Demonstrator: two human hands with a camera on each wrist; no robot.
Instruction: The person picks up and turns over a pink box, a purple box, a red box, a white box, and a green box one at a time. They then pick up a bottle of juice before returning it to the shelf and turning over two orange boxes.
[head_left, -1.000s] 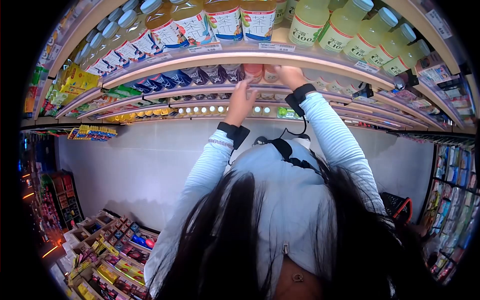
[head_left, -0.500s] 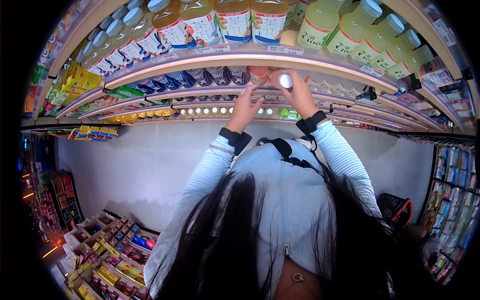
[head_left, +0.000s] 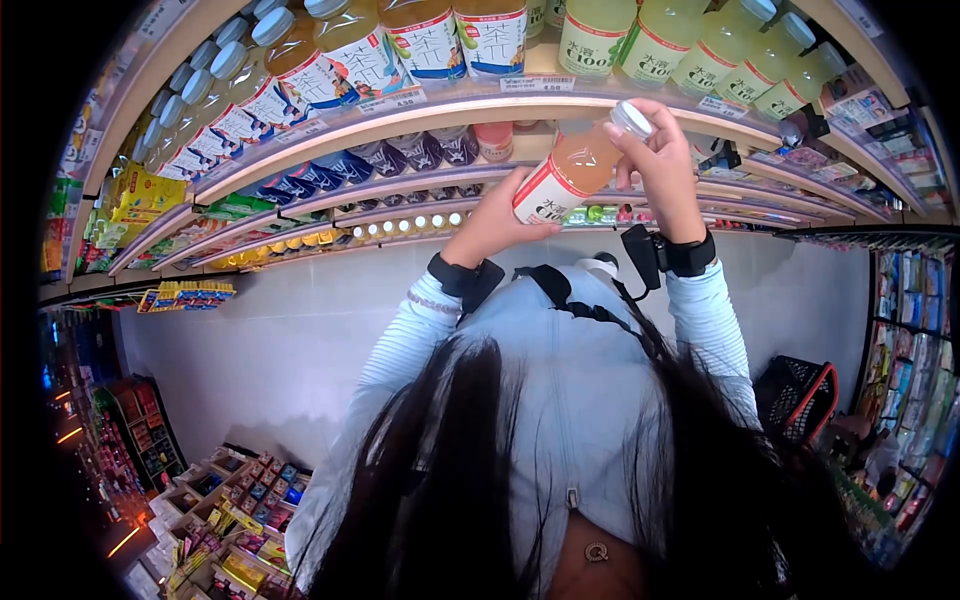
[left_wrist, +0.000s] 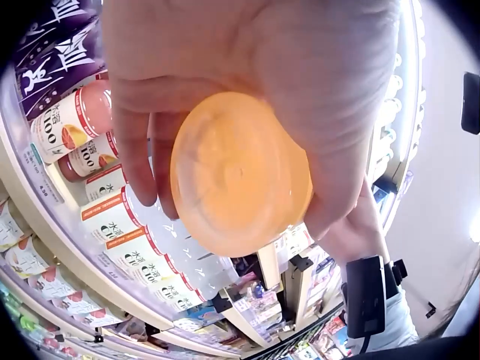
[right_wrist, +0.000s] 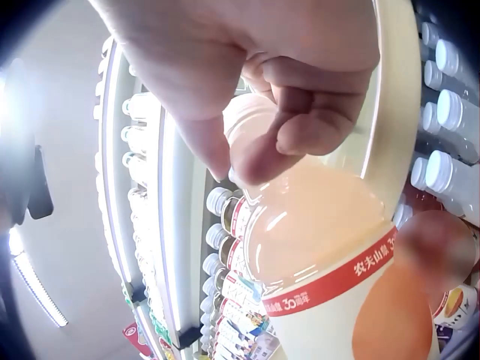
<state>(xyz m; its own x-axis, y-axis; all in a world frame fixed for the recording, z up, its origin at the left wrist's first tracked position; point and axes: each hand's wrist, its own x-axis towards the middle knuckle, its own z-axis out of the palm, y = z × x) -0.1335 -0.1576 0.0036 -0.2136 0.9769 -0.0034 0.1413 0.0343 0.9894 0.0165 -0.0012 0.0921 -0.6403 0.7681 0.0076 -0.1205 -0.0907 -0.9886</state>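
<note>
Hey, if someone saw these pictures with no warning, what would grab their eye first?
Probably the bottle of orange drink, tilted in mid-picture in the head view, with the left hand around its lower part and the right hand at its white cap. Next come the amber bottles and pale yellow bottles lined up along the top, then the black and red basket at the right.

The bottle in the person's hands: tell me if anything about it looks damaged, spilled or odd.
Nothing stands out. The bottle is tilted, but the left hand holds its lower part and the right hand its capped end. No leak or damage shows, though the hands hide parts of it.
</note>
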